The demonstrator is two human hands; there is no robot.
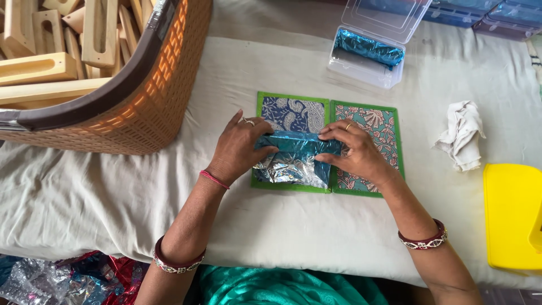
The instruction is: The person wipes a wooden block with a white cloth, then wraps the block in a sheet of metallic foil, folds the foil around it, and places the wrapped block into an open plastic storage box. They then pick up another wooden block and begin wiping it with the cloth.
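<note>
Both hands are on a blue foil sheet (pixel 296 148) lying on the green-edged patterned mats (pixel 370 127) mid-worktop (pixel 282 226); left hand (pixel 240 148) pinches its left edge, right hand (pixel 353 152) clamps the right edge; orange basket (pixel 152 96) of wooden blocks far left, white rag (pixel 462 133) off right.

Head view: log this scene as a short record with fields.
left hand: left hand pressing the foil
right hand: right hand gripping the foil's other end
foil: blue and silver, partly folded, on the folder
folder: open, green-edged, printed panels, on the cloth
basket: basket of wooden pieces, upper left
box: clear box holding blue foil
rag: white rag, right
</note>
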